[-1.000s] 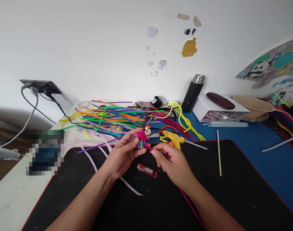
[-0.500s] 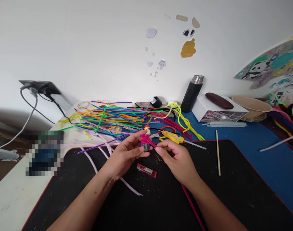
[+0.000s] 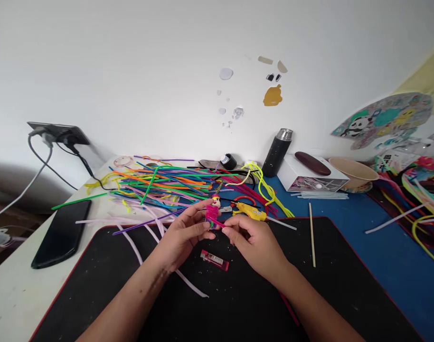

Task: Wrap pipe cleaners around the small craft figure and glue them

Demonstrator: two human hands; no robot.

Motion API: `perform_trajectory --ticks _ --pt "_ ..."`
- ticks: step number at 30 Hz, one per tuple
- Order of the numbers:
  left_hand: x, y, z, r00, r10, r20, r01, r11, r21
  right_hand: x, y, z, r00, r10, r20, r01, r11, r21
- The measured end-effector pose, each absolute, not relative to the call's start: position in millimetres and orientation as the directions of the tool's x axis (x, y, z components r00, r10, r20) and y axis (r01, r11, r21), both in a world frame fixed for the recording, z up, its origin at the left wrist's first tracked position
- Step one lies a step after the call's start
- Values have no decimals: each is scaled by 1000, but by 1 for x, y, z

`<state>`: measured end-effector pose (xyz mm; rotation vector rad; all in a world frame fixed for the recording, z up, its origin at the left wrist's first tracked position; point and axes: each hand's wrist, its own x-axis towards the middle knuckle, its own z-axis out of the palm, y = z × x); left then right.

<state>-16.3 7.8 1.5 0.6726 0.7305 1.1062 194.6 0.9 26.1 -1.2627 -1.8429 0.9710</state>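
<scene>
Between the thumb and fingers of my left hand [image 3: 186,230] is a small pipe-cleaner figure [image 3: 212,212], upright, with a pale head, a magenta wrapped body and purple and green below. My right hand [image 3: 254,240] pinches a magenta pipe cleaner [image 3: 220,223] close to the figure's body. The strand's long tail passes under my right wrist and shows again below the forearm. On the black mat just below the hands lies a red lighter [image 3: 214,260]. Behind my right hand rests a yellow glue gun [image 3: 250,210] with a clear glue stick in it.
Behind my hands lies a heap of coloured pipe cleaners [image 3: 167,183]. A phone [image 3: 62,235] lies at left, and a thin wooden stick [image 3: 312,235] at right. Farther back stand a black flask [image 3: 277,153], a white box [image 3: 311,178] and a beige bowl [image 3: 354,172].
The view has tilted up and shifted slightly. My right hand has drawn the magenta strand a little closer across the figure's lower body. My left hand keeps its hold.
</scene>
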Motion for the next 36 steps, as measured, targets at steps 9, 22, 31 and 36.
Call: perform_trajectory --ticks 9,22,31,36 --pt "-17 6 6 289 941 -175 -578 317 752 195 1 31 -313 938 151 544 307 -781" --pt "-16 6 8 289 938 -190 -575 329 749 196 -1 31 -287 948 136 514 272 -813" --pt "-11 4 5 303 938 -171 -574 322 753 178 -10 13 -235 959 -159 -135 -194 -972" --pt "-8 2 -1 362 915 -175 -550 362 753 158 -8 11 -193 968 -159 -350 -219 -911"
